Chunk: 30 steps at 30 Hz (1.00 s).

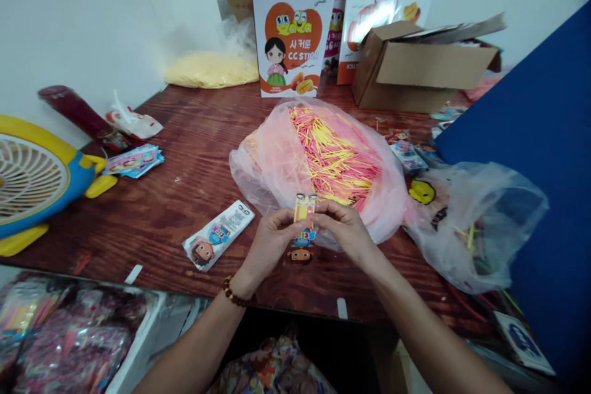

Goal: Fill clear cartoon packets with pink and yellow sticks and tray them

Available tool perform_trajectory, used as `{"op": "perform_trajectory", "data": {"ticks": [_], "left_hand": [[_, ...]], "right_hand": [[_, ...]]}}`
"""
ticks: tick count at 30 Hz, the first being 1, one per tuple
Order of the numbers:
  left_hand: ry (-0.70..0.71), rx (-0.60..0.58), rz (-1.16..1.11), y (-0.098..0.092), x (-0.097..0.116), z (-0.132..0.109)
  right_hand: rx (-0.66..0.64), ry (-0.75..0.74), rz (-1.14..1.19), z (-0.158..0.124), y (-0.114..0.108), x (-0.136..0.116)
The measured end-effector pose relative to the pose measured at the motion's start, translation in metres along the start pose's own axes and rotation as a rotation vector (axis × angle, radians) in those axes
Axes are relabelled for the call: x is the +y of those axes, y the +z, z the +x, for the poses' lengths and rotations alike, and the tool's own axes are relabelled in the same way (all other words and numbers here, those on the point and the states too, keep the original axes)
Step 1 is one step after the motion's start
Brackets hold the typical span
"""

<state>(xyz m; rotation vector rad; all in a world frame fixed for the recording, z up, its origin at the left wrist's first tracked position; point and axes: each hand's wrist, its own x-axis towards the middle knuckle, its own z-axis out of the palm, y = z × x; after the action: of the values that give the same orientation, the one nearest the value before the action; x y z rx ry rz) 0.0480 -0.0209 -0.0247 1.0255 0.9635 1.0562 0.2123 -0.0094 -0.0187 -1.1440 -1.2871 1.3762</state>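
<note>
My left hand (pixel 270 239) and my right hand (pixel 345 231) pinch a small printed clear packet (pixel 303 236) between them, one at each side, just above the table's near edge. Yellow sticks show inside its upper part; a cartoon face is printed near the bottom. Right behind my hands lies a big translucent plastic bag (pixel 272 160), its opening showing a heap of thin pink and yellow sticks (pixel 335 154). To the left of my left hand, a stack of flat white printed packets (pixel 218 235) rests on the dark wooden table (pixel 152 215).
Printed cartons (pixel 293 31) and an open cardboard box (pixel 415 68) stand at the back. A toy-like fan (pixel 37 178) is at left, near blue packets (pixel 135 160). At right are a clear plastic bag (pixel 489 221) and a blue panel (pixel 530 129). A bin (pixel 138 345) holds filled packs below.
</note>
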Motion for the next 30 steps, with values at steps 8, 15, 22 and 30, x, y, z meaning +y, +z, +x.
{"op": "perform_trajectory", "data": {"ticks": [8,15,22,30], "left_hand": [[-0.079,0.066,-0.002,-0.023,-0.006,-0.01],[-0.174,0.098,0.18,-0.072,-0.026,-0.028],[-0.037,0.111,0.489,-0.077,-0.047,-0.021],[0.377,0.268,1.197,-0.075,-0.045,-0.016]], "right_hand": [[-0.027,-0.005,-0.132,0.005,-0.009,0.002],[0.122,-0.212,-0.714,0.023,-0.094,0.004],[-0.106,-0.084,-1.263,0.031,-0.122,0.014],[-0.298,0.033,-1.663,0.031,-0.113,-0.007]]}}
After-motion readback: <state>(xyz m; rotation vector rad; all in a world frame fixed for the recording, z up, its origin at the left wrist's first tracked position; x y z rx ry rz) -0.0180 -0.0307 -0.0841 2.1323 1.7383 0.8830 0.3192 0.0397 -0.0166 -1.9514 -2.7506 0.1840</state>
